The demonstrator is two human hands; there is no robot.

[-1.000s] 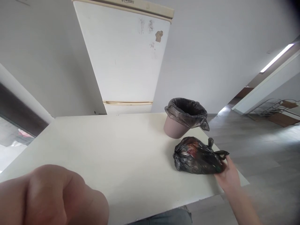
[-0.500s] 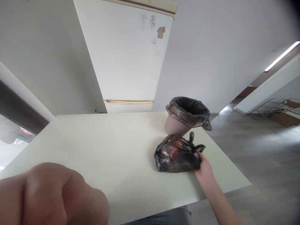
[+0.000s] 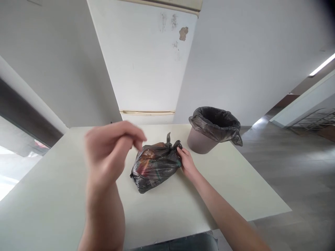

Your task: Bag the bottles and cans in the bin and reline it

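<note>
A filled black garbage bag (image 3: 155,167), thin enough to show orange and red contents, lies on the white table (image 3: 214,195). Its neck is knotted, with two tied ends sticking up on the right. My right hand (image 3: 186,159) pinches the bag beside that knot. Slightly blurred, my left hand (image 3: 112,146) hovers to the bag's upper left, with fingers curled together and nothing visible in them. Behind the bag, to the right, stands a mauve trash bin (image 3: 201,141) with a black liner (image 3: 214,127) folded over its rim.
A white refrigerator (image 3: 146,62) with peeled and scuffed spots stands beyond the table's far edge. Grey wall flanks it on both sides. To the right lies grey wood-look floor (image 3: 277,167), with a metal rack (image 3: 314,118) farther off.
My right hand has moved the garbage bag leftward across the table, away from the bin. My left hand has gone from the lower left corner up and forward, close to the bag.
</note>
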